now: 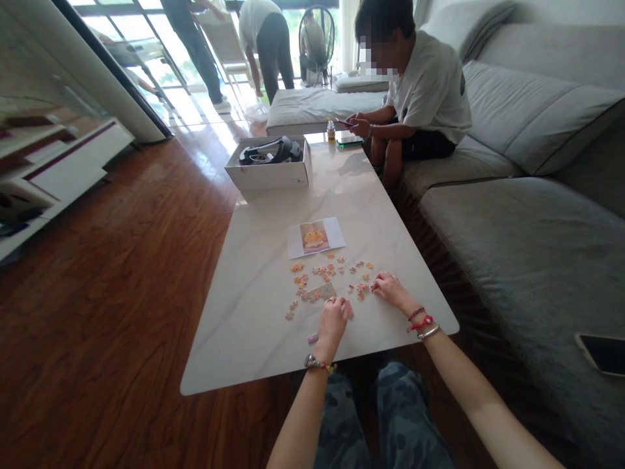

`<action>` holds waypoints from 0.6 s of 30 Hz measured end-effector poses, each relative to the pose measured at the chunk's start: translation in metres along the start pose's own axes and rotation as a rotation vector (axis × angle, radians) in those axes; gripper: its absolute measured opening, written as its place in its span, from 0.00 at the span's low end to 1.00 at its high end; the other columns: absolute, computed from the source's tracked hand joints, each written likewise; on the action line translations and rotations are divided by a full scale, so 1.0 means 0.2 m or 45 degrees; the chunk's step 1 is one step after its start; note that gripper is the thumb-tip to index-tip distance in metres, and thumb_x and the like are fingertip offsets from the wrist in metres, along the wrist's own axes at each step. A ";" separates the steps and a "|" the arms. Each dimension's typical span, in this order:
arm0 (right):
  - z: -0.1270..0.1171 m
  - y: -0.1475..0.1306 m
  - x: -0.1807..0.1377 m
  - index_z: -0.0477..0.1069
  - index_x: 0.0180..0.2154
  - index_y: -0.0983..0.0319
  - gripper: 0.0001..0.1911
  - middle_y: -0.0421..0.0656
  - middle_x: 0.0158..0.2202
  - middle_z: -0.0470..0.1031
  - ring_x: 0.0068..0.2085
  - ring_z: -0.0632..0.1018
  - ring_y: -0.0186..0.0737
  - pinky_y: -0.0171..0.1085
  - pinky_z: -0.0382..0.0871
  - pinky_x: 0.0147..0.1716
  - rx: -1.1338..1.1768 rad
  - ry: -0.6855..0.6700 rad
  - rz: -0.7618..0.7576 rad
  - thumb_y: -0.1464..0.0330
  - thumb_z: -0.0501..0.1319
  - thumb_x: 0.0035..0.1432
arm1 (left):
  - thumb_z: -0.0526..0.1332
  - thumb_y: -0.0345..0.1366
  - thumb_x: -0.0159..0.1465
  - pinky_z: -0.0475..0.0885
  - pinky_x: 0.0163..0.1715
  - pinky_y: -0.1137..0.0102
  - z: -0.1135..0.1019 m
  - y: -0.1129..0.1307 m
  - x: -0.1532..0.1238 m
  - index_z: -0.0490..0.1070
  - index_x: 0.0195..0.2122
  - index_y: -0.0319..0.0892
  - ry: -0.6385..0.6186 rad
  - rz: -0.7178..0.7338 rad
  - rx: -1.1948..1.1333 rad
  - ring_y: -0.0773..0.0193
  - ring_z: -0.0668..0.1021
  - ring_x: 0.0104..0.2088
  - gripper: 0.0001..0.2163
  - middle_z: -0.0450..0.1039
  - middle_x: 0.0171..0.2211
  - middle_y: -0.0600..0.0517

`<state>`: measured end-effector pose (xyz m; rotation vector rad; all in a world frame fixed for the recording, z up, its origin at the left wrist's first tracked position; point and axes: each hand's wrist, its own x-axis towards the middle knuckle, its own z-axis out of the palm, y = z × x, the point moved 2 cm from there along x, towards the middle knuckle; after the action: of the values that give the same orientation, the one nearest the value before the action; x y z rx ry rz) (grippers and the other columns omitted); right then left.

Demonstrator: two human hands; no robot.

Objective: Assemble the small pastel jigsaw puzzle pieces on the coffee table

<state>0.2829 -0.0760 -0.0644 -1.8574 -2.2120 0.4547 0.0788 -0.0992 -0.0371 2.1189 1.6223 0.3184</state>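
Note:
On the white marbled table, my left hand (333,326) is closed, fingertips together at a joined strip of jigsaw puzzle (318,293). Those fingers hide whatever lies between them, and a pink puzzle section (348,309) shows just to their right. My right hand (389,288) pinches a small jigsaw puzzle piece (374,288) beside a cluster of loose pieces (362,291). More loose pieces (322,271) are scattered beyond the strip. Behind them lies a paper sheet with a printed yellow-and-pink picture (314,237). A small purplish object (313,338) rests left of my left wrist.
At the table's far end stand a white box (273,176) holding a dark device, a small bottle (331,132) and a green-edged item (349,139). A seated person (424,98) holds a phone on the grey sofa (508,215). Other people are near the windows.

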 end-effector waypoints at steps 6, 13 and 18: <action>0.00 -0.06 -0.07 0.70 0.30 0.62 0.04 0.46 0.37 0.68 0.42 0.68 0.40 0.39 0.58 0.43 0.084 0.124 -0.046 0.72 0.57 0.53 | 0.54 0.30 0.56 0.63 0.37 0.72 0.03 -0.02 0.01 0.67 0.40 0.41 -0.003 -0.031 0.015 0.64 0.69 0.39 0.10 0.67 0.38 0.47; 0.06 -0.13 -0.15 0.69 0.30 0.62 0.04 0.46 0.36 0.68 0.42 0.68 0.42 0.40 0.58 0.42 0.035 0.027 -0.101 0.72 0.56 0.53 | 0.54 0.30 0.56 0.63 0.37 0.73 0.05 -0.01 0.01 0.69 0.37 0.41 -0.054 -0.052 0.017 0.64 0.68 0.40 0.08 0.66 0.38 0.48; 0.09 -0.12 -0.16 0.68 0.34 0.61 0.06 0.46 0.38 0.68 0.42 0.68 0.43 0.40 0.60 0.42 0.048 0.034 -0.041 0.71 0.59 0.50 | 0.53 0.32 0.57 0.63 0.36 0.73 0.04 0.00 0.03 0.69 0.35 0.41 -0.028 -0.068 -0.023 0.64 0.68 0.39 0.08 0.66 0.37 0.47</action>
<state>0.2612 -0.1136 -0.0713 -1.7961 -2.1975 0.4601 0.0837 -0.0959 -0.0445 2.0548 1.6547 0.2906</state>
